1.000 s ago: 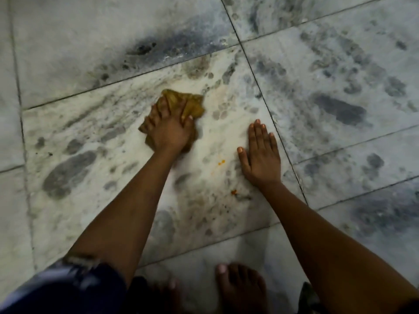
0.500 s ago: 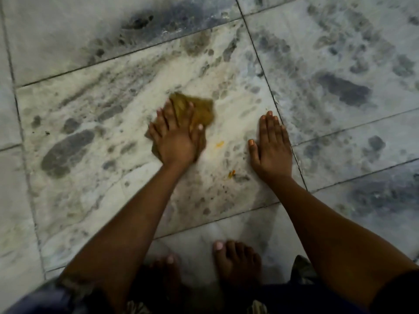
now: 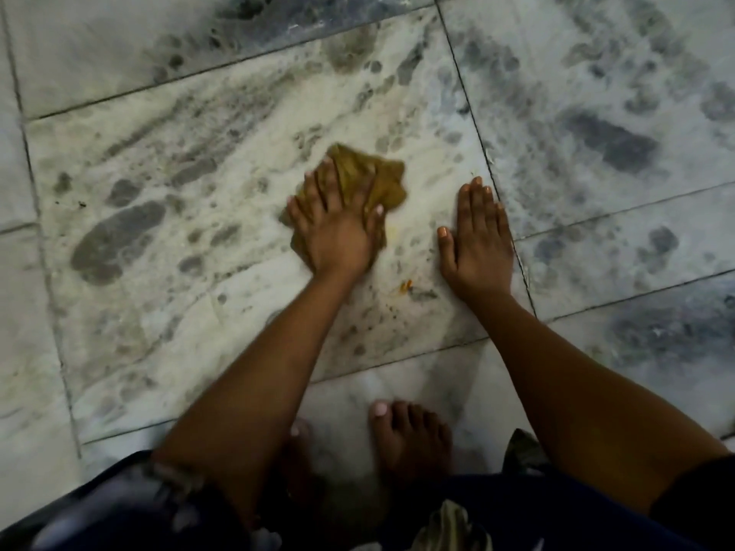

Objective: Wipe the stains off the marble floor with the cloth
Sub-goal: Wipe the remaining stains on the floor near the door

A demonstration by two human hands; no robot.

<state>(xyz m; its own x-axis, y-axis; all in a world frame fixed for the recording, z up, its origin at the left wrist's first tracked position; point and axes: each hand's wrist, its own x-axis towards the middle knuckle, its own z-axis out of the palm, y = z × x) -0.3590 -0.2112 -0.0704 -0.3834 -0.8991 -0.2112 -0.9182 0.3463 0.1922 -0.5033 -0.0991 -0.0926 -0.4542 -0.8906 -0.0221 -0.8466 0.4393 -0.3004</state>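
A crumpled mustard-yellow cloth [image 3: 384, 180] lies on the pale marble floor tile [image 3: 179, 161]. My left hand [image 3: 338, 232] presses down on the cloth with its fingers spread flat, covering its near half. My right hand [image 3: 477, 240] lies flat on the bare tile just right of the cloth, fingers straight and together, close to the tile joint. A small orange stain [image 3: 405, 286] sits between my two wrists. A faint yellowish smear [image 3: 393, 232] shows at the cloth's right edge.
Dark grey veins and blotches cover the tiles, heaviest at the far edge [image 3: 246, 17] and on the right [image 3: 608, 145]. My bare feet [image 3: 409, 435] stand on the tile nearest me. Dark clothing fills the bottom of the view.
My left hand has slid the cloth to the right, closer to my right hand, and over a small orange spot. My right hand has stayed planted on the floor.
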